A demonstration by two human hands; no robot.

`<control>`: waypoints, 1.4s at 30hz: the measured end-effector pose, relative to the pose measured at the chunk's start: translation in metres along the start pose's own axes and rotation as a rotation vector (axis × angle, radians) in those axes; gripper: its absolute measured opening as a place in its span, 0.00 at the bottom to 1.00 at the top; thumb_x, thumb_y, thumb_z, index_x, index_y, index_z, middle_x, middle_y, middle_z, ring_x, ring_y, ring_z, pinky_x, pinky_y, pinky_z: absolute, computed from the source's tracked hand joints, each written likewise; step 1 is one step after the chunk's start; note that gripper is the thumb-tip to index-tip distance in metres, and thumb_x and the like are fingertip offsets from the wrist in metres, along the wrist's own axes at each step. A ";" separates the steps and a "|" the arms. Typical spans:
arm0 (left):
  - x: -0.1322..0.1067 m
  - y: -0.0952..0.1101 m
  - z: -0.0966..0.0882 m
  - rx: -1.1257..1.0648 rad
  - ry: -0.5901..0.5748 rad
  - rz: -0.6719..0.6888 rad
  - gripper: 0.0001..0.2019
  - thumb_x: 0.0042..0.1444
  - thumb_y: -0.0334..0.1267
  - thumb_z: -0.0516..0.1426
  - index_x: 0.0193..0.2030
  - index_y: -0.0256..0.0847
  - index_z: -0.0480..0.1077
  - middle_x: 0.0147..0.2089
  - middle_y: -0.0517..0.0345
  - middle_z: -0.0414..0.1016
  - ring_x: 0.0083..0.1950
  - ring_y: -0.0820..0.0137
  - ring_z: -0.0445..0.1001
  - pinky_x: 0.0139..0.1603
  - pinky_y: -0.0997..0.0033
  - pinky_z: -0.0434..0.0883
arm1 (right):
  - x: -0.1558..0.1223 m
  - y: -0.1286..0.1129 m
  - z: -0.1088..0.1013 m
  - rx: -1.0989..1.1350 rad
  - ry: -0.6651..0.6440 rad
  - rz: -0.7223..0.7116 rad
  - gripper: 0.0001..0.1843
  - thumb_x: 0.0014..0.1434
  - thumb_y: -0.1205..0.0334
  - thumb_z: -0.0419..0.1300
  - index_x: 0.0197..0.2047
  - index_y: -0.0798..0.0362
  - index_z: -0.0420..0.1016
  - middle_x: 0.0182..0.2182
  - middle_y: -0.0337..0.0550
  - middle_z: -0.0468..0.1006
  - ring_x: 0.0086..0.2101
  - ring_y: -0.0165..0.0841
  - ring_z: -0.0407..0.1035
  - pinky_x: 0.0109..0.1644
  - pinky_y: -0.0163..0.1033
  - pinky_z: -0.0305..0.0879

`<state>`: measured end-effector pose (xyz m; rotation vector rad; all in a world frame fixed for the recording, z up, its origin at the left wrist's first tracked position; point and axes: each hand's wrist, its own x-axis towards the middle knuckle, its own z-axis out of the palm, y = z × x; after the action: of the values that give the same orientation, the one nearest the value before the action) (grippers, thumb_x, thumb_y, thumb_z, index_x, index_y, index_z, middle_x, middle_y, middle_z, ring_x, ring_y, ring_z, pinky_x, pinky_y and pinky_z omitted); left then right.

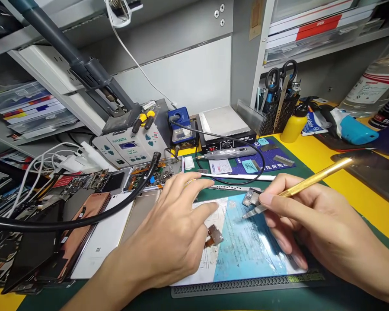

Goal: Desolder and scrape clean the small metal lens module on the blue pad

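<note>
The right hand (314, 216) grips a gold-handled craft knife (311, 182) like a pen, its fingers (280, 196) clenched around the handle, with the blade (254, 211) angled down towards a glossy blue-and-white sheet (246, 250) in the lower middle of the frame. Just above the blade, a small metal shield (251, 198) sits at the sheet's upper edge. The left hand (168, 233) holds nothing: its fingers (194, 183) are spread and released, reaching over the sheet's left part. A small flex-cable piece with a metal plate (215, 235) lies on the sheet between the hands, nearer the left one.

All of this sits on a green repair mat (194, 195) on a yellow surface (372, 220). Opened phones (81, 216) and circuit boards (155, 175) crowd the left side, while a soldering station (129, 149) stands behind them — further right, a yellow bottle (294, 125) and scissors (274, 80) in a mesh holder (278, 114).
</note>
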<state>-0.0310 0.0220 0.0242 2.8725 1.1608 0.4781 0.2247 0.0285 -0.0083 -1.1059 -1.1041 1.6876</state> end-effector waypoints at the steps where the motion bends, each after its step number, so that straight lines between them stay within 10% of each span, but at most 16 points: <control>1: -0.001 -0.001 0.000 -0.014 0.000 -0.004 0.17 0.68 0.25 0.52 0.55 0.35 0.79 0.67 0.39 0.70 0.72 0.48 0.60 0.71 0.35 0.66 | 0.000 0.000 0.000 0.002 -0.001 0.003 0.21 0.62 0.41 0.71 0.30 0.48 0.73 0.15 0.34 0.73 0.11 0.28 0.63 0.11 0.29 0.62; 11: -0.015 -0.010 -0.006 -0.113 0.175 -0.031 0.18 0.62 0.18 0.53 0.49 0.35 0.79 0.62 0.42 0.77 0.70 0.55 0.67 0.72 0.41 0.68 | -0.003 -0.001 -0.004 -0.007 0.011 0.037 0.22 0.59 0.39 0.72 0.34 0.47 0.73 0.15 0.32 0.70 0.11 0.30 0.63 0.11 0.30 0.62; 42: -0.019 -0.014 -0.004 -0.138 0.191 0.025 0.18 0.53 0.18 0.54 0.45 0.30 0.82 0.63 0.35 0.78 0.69 0.47 0.69 0.69 0.36 0.70 | 0.002 0.005 -0.010 -0.004 0.002 0.036 0.16 0.59 0.44 0.74 0.35 0.46 0.77 0.18 0.32 0.72 0.11 0.31 0.67 0.10 0.30 0.64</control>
<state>-0.0549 0.0185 0.0209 2.7756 1.0672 0.8154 0.2332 0.0312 -0.0158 -1.1364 -1.0921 1.7126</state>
